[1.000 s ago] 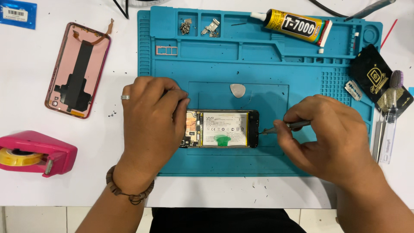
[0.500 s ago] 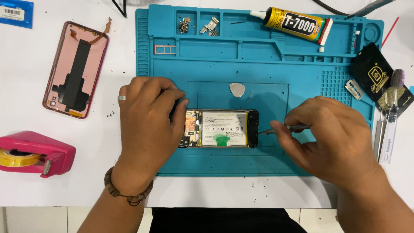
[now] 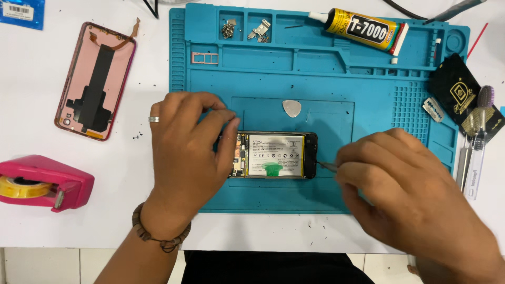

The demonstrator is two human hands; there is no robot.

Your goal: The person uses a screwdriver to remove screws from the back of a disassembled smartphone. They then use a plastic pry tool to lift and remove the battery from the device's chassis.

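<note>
An opened phone (image 3: 273, 155) lies flat in the middle of a blue work mat (image 3: 368, 94), its white battery and circuit board exposed. My left hand (image 3: 187, 152), with a ring and a bead bracelet, rests over the phone's left end and holds it down. Just right of the phone, my right hand (image 3: 405, 189) is closed on thin metal tweezers (image 3: 327, 165). Their tip touches the phone's right end. My fingers hide most of the tweezers.
A grey pick (image 3: 292, 109) lies above the phone. The mat's top trays hold screws (image 3: 229, 29), a metal bracket (image 3: 260, 30) and a glue tube (image 3: 365, 30). A pink back cover (image 3: 97, 79) and a pink tape dispenser (image 3: 44, 181) lie left; tools (image 3: 473, 152) and a razor blade (image 3: 434, 109) lie right.
My right hand has slid slightly down and to the right, with the tweezers' tip still at the phone's right end. My left hand stays on the phone.
</note>
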